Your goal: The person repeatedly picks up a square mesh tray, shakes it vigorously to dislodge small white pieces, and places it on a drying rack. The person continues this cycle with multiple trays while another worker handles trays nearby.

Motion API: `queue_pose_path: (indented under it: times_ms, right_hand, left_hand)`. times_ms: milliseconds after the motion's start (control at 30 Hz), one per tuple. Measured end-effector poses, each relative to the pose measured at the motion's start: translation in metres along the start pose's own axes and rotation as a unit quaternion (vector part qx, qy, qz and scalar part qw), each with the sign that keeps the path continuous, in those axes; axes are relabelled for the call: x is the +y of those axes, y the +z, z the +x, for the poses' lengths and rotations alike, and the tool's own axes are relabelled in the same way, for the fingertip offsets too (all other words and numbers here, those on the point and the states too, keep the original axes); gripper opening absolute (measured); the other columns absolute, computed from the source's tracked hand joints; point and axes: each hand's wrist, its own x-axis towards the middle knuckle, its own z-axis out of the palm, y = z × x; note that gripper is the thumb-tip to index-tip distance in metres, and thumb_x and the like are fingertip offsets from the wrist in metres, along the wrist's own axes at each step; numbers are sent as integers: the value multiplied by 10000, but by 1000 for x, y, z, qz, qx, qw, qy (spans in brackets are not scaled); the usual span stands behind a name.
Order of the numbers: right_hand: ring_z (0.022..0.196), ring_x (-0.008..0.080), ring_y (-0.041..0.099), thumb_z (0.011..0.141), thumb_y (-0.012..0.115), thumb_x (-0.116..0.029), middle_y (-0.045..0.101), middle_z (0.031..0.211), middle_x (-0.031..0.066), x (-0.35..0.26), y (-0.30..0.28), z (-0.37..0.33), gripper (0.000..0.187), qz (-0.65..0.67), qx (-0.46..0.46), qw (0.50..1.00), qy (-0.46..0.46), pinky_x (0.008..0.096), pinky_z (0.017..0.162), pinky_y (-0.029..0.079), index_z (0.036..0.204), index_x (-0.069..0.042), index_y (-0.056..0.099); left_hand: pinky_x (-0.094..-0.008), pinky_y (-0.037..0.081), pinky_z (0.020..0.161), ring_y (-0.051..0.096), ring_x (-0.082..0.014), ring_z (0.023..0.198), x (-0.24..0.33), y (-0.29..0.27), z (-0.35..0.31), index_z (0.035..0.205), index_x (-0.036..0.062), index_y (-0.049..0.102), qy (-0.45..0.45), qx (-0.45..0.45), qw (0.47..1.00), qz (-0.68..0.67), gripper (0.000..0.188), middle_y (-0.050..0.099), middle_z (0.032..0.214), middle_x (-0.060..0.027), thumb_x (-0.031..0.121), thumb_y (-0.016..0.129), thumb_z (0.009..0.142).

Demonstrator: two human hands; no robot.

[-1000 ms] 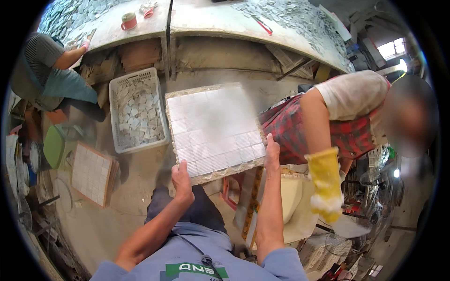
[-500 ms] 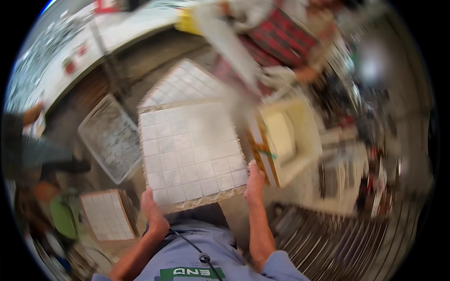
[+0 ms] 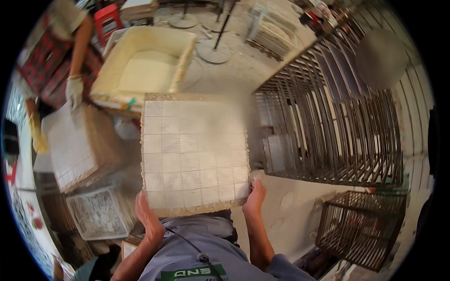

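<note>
Between my hands is a square white mesh-faced board (image 3: 194,154), marked with grid lines and rough and crusted along its edges. It lies roughly level in front of my waist. My left hand (image 3: 151,218) grips its near left corner, while the fingers of my right hand (image 3: 254,199) are closed on the near right corner. The fingertips under the board are hidden. A blurred smudge covers part of its far right side. To the right stands a large metal rack (image 3: 323,159) with many bars, apart from the board.
On the left, a co-worker's gloved hand (image 3: 74,93) is at a stack of similar boards (image 3: 75,145). A cream tub (image 3: 185,61) stands beyond my board. A crate of grey pieces (image 3: 126,206) is at lower left, a smaller rack (image 3: 361,225) at lower right, a red stool (image 3: 108,21) far left.
My view has swung to the right, so the co-worker and tub now appear at the left and the large rack has come into sight. Both hands keep hold of the board.
</note>
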Motion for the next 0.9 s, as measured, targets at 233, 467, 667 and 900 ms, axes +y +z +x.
queue_pose_path:
  times_ms: [233,467,667,900]
  right_hand:
    - [669,128,494,887,454,-303,548,753,59,17,-73,84,381,25,152,987,53,274,627,404,764,48,539]
    - [677,151,497,883,447,-293,553,762,84,43,-75,141,422,25,263,959,101,293,642,409,791,109,541]
    - [718,173,491,884,434,-285,545,786,105,55,-35,202,425,45,358,922,138,309,680,400,769,114,524]
    - [912,240,535,889,436,-309,546,1019,210,129,12,286,524,111,410,891,162,331,812,411,985,205,472]
  left_hand:
    - [-327,379,742,508,-251,814,-3,164,50,942,-89,548,-133,-79,986,-63,436,579,895,-145,318,405,873]
    - [-432,381,714,525,-409,753,0,285,98,823,-69,590,-109,-69,973,190,558,558,778,-281,451,389,840]
    - [-436,382,726,527,-408,762,8,372,162,820,-59,593,-92,-159,940,288,552,562,785,-276,455,392,837]
    - [-436,382,682,532,-405,765,-62,475,247,769,-53,584,95,-224,911,332,448,553,787,-277,351,409,851]
